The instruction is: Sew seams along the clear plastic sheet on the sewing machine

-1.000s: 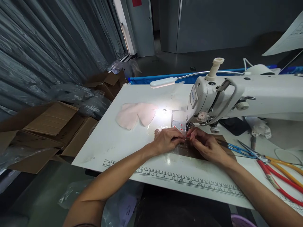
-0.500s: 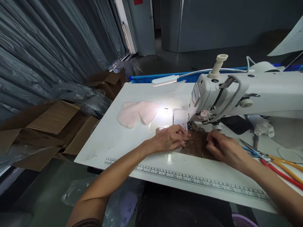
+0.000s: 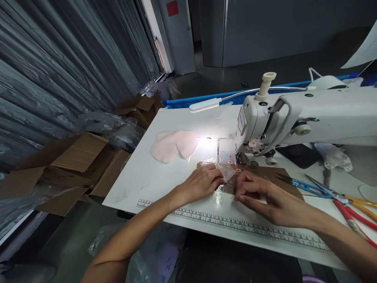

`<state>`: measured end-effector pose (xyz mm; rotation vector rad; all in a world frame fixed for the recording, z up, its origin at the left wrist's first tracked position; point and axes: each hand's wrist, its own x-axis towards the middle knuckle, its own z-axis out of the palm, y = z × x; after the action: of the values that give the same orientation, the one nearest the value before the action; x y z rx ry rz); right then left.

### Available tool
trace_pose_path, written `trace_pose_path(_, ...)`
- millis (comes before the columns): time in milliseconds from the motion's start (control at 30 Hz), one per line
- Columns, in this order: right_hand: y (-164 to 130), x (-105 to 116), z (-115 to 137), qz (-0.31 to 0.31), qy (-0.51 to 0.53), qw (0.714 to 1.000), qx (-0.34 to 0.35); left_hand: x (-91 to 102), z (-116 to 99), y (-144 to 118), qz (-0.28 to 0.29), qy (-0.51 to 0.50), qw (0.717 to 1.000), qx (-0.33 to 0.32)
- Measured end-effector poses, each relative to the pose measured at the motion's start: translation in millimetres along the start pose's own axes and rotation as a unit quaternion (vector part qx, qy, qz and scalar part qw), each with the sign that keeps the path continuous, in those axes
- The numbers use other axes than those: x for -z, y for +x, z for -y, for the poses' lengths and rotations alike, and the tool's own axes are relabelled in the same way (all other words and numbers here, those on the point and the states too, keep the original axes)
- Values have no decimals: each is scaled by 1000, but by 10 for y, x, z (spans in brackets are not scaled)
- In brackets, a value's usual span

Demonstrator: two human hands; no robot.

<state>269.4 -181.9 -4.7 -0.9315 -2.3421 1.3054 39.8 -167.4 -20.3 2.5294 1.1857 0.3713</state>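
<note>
My left hand (image 3: 202,182) rests at the left end of a brown sheet (image 3: 279,177), fingers pinched at the edge of a thin, see-through whitish piece (image 3: 226,172). To the right, my right hand (image 3: 263,196) is over the same sheet with thumb and fingers closed together. Whatever is in its fingertips is too small to make out. Small red marks show on the metal plate (image 3: 226,147) of the sewing machine (image 3: 259,122), just behind my hands. The machine's needle area stands close to the sheet's back edge.
A pale pink fabric piece (image 3: 176,145) lies on the white table (image 3: 132,169). Blue-handled snips (image 3: 312,188) and orange-handled scissors (image 3: 357,201) lie at the right. A lit lamp (image 3: 205,105) hangs above. Open cardboard boxes (image 3: 79,155) stand on the floor at left.
My right hand has moved left along the brown sheet, nearer my left hand, baring the sheet's right end. My left hand has shifted slightly left and down, and the whitish piece shows more.
</note>
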Motion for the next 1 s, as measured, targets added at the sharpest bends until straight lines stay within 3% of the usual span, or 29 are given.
trace_pose_path(67,107,-87,91,-10,54,997,49,25,4,4,6,25,999,-21)
trace_pose_path(133,184,-127,62,-18,41,997,64,25,11,-25,-16,58,998,-25)
trace_pose_path(233,198,-85,-145,-106,-51,993,16,-7,27,-114,-79,82,993,-12)
trace_pose_path(333,158,-48,-287,-155,-68,985,-36,-55,38,-184,-93,49,994,-40)
trace_pose_path(467,174,-144,-145,-161,-22,987,-11,-99,66,-187,-98,31,994,-34)
trace_pose_path(600,184,-170,-92,-106,8,994,35,-86,116,-197,-146,154,975,-62)
trace_pose_path(667,153,-99,-218,-136,18,990,-26,-75,106,-240,-172,202,959,-95)
trace_pose_path(733,111,-13,-368,-268,52,951,-148,-73,52,-293,-193,197,953,-123)
trace_pose_path(767,94,21,-422,-298,78,935,-173,-74,13,-313,-198,179,954,-139)
trace_pose_path(833,73,52,-454,-305,120,925,-194,-71,-73,-323,-177,124,959,-183)
trace_pose_path(900,71,34,-399,-273,154,932,-183,-53,-138,-271,-133,58,965,-219)
trace_pose_path(1000,84,-45,-274,-229,200,940,-157,-18,-164,-78,-91,-7,978,-187)
